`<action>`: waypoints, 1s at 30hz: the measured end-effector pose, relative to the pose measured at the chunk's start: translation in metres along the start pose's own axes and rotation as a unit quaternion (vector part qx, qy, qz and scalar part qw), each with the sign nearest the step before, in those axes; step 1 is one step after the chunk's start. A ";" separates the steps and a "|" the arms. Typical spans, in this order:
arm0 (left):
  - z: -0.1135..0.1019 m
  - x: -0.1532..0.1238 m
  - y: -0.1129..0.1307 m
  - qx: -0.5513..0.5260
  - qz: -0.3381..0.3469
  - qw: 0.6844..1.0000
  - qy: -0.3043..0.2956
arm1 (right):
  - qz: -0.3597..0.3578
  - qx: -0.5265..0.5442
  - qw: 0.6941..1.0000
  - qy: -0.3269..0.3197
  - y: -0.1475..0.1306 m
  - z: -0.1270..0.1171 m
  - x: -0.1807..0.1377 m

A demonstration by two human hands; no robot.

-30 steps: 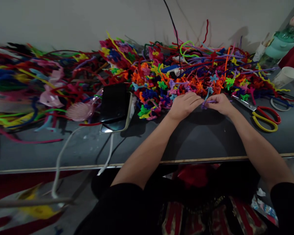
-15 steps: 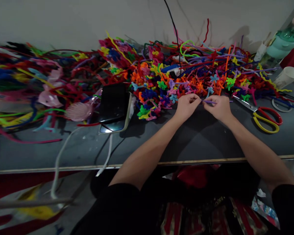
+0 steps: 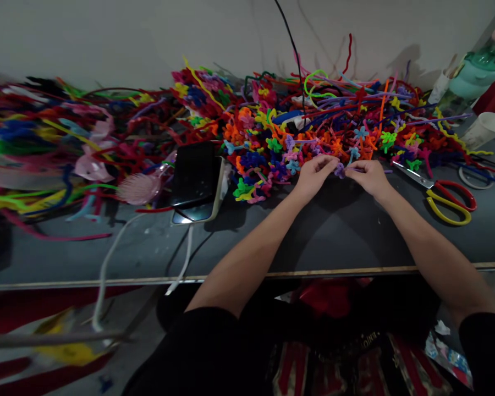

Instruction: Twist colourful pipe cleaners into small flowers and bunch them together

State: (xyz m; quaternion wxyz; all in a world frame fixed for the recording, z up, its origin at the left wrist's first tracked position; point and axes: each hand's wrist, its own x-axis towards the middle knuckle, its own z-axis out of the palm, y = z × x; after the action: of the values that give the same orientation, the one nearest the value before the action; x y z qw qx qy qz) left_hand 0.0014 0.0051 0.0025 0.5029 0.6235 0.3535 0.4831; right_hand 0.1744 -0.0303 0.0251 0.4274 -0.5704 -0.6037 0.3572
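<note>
Between my two hands is a purple pipe cleaner, bent into small loops at its left end. My left hand pinches the looped end with thumb and index finger. My right hand is closed on the stem, and a straight tail pokes out to the right beyond the fingers. Just behind both hands lies a heap of pipe-cleaner flowers in many colours. Scissors with one red and one yellow handle lie to the right of my right hand, blades slightly apart.
Two stacked phones rest left of my arms, beside a pink hairbrush. A white cable hangs over the table edge. Loose pipe cleaners pile up at far left. A paper cup stands at far right, near a green bottle.
The purple loops now show more fully between my fingertips. My right fingers have shifted slightly and cover more of the stem. The view has turned a little to the left.
</note>
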 end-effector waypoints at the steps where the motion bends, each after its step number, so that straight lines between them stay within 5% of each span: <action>1: 0.000 -0.001 0.001 0.022 0.011 1.000 0.001 | -0.010 -0.008 1.000 0.004 0.000 0.000 0.000; 5: 0.002 -0.004 0.004 0.083 0.023 0.996 0.019 | -0.038 -0.019 0.999 0.005 -0.001 0.001 -0.002; 11: 0.012 -0.004 -0.004 -0.041 -0.073 0.994 0.074 | -0.032 0.070 0.997 0.000 0.001 0.009 -0.001; 16: 0.012 -0.008 0.000 0.004 0.010 0.996 0.091 | -0.037 0.081 0.995 0.032 0.008 0.013 0.000; 19: 0.007 -0.009 0.005 0.082 0.064 0.994 0.040 | -0.048 0.029 0.998 0.042 0.010 0.010 0.000; 22: 0.002 -0.007 0.004 0.096 0.030 0.995 0.007 | -0.080 -0.071 0.994 0.020 0.006 0.004 -0.003; 26: -0.001 -0.001 -0.004 0.071 -0.013 0.997 0.013 | -0.186 -0.243 0.952 0.012 -0.004 -0.009 -0.008; 30: -0.005 0.003 -0.004 0.007 -0.042 0.999 -0.006 | -0.246 -0.294 0.923 0.027 -0.002 -0.025 -0.005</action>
State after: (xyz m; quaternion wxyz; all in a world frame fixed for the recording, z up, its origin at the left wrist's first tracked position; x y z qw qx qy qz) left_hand -0.0025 0.0103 -0.0001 0.5207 0.6145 0.3793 0.4553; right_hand 0.1968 -0.0367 0.0354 0.3314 -0.5135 -0.7909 0.0321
